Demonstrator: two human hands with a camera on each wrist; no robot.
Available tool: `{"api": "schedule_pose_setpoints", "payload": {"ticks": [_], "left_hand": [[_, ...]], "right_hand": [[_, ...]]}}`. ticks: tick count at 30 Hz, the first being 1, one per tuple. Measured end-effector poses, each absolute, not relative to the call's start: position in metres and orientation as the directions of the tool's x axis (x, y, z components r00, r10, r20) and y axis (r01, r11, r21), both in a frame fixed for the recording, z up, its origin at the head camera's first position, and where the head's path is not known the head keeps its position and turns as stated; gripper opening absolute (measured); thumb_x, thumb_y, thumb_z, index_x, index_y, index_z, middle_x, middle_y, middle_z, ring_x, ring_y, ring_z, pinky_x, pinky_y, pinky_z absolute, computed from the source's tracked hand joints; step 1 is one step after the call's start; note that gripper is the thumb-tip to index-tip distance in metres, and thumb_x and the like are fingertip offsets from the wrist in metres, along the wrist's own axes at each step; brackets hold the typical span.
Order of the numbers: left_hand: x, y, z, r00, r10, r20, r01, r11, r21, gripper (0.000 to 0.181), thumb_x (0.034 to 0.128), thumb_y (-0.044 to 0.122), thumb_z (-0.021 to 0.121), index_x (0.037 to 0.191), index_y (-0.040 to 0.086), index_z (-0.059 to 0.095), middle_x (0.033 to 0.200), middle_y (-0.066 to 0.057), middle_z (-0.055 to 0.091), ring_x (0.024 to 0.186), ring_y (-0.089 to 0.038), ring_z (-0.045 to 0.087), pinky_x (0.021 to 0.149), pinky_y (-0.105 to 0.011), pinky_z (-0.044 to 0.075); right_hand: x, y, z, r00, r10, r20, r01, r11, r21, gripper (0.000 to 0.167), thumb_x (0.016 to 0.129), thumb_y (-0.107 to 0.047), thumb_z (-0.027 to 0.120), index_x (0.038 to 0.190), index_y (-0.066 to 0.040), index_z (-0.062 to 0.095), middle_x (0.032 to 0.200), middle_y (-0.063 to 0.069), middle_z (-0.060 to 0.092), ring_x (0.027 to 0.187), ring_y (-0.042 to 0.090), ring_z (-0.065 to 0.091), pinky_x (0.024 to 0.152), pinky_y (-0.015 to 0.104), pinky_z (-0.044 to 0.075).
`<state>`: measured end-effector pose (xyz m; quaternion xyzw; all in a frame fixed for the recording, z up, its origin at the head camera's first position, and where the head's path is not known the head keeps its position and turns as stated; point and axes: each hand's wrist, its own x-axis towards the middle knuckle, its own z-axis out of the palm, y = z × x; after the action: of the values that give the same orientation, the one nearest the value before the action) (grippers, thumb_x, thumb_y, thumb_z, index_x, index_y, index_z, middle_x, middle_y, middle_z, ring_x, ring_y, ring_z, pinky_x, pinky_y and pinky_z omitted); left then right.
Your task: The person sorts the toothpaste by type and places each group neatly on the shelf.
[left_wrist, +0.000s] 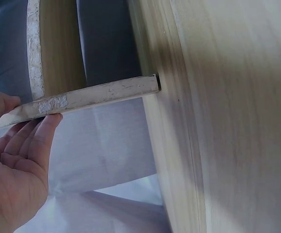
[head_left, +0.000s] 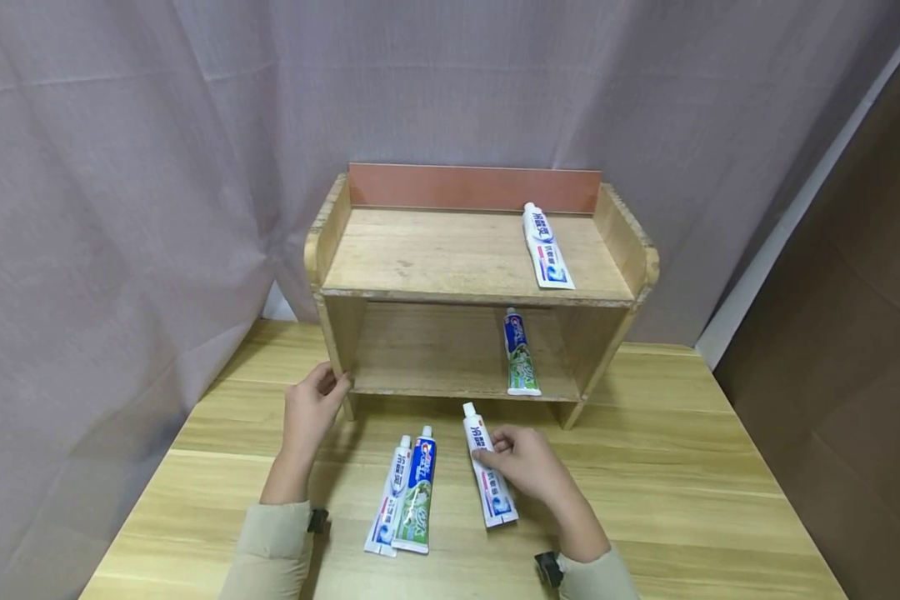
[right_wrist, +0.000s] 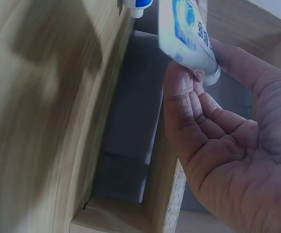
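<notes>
My right hand (head_left: 528, 467) pinches a white toothpaste tube (head_left: 489, 475) between thumb and fingers in front of the shelf; the right wrist view shows the same tube (right_wrist: 189, 36) in the fingers (right_wrist: 182, 102). My left hand (head_left: 313, 412) grips the front edge of the shelf's left side panel (head_left: 330, 337), thumb on one face and fingers on the other, as the left wrist view shows with the panel (left_wrist: 101, 94). Between the hands a blue-green tube (head_left: 417, 492) lies partly over another white tube (head_left: 387, 508) on the table.
The two-level wooden shelf (head_left: 435, 297) stands at the table's back. A white tube (head_left: 546, 250) lies on its upper board at the right, and a blue-green tube (head_left: 521, 354) on the lower board. Grey curtain (head_left: 450, 92) hangs behind; the wooden table (head_left: 667, 467) extends to both sides.
</notes>
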<state>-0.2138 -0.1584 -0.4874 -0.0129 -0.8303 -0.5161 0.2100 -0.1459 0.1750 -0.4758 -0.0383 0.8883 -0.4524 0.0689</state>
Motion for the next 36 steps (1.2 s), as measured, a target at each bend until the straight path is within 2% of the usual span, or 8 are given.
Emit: {"api": "schedule_pose_setpoints", "payload": {"ticks": [16, 36], "left_hand": [[-0.212, -0.16, -0.488, -0.905, -0.188, 0.382, 0.263, 0.46, 0.848, 0.023, 0.0933, 0.016, 0.07, 0.113, 0.004, 0.073, 0.106, -0.02, 0.074, 0.099, -0.03, 0.073, 0.081, -0.032, 0.062], [-0.214, -0.158, -0.489, -0.909, -0.195, 0.369, 0.25, 0.455, 0.855, 0.023, 0.0924, 0.015, 0.072, 0.113, 0.005, 0.073, 0.105, -0.02, 0.073, 0.098, -0.031, 0.073, 0.081, -0.031, 0.062]], "right_hand": [[-0.147, 0.179, -0.473, -0.991, -0.124, -0.055, -0.029, 0.59, -0.807, 0.023, 0.083, -0.019, 0.083, 0.092, -0.004, 0.069, 0.078, 0.002, 0.065, 0.066, 0.014, 0.06, 0.056, 0.024, 0.058], [-0.16, 0.181, -0.436, -0.986, -0.138, 0.094, -0.161, 0.647, -0.745, 0.022, 0.082, -0.024, 0.084, 0.09, -0.008, 0.071, 0.077, -0.002, 0.067, 0.07, 0.011, 0.063, 0.063, 0.024, 0.059]]}}
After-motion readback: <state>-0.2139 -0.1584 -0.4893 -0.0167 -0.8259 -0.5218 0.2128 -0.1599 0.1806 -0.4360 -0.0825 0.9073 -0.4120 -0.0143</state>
